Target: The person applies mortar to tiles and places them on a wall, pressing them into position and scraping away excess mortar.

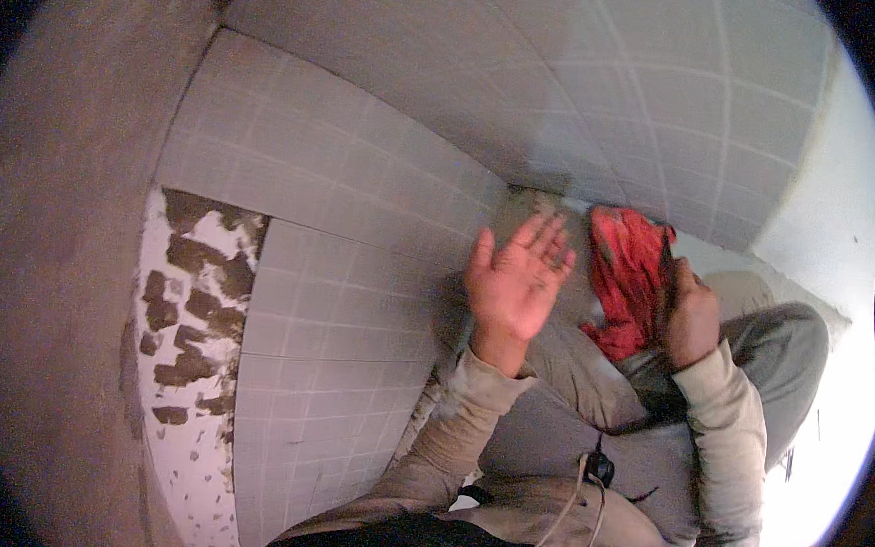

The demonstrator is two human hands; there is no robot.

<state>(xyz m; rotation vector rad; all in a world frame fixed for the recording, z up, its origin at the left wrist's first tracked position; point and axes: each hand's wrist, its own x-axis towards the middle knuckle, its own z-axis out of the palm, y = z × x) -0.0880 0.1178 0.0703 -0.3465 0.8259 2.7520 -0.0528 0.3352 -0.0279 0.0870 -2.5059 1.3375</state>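
Note:
My right hand (693, 317) is closed on the edge of a crumpled red cloth (626, 275), which hangs to the left of it above my bent legs. Dark smudges mark the cloth. My left hand (522, 284) is raised to the left of the cloth, apart from it, palm showing and fingers spread, with nothing in it. Just beyond its fingertips the grey tiled wall (364, 169) meets the floor corner.
A second tiled wall (669, 97) stands ahead and to the right. On the left, an untiled strip (195, 309) shows brown patches on white. A plain wall (68, 251) rises at the far left. A cord (574, 502) hangs over my lap. Bright light comes in at right.

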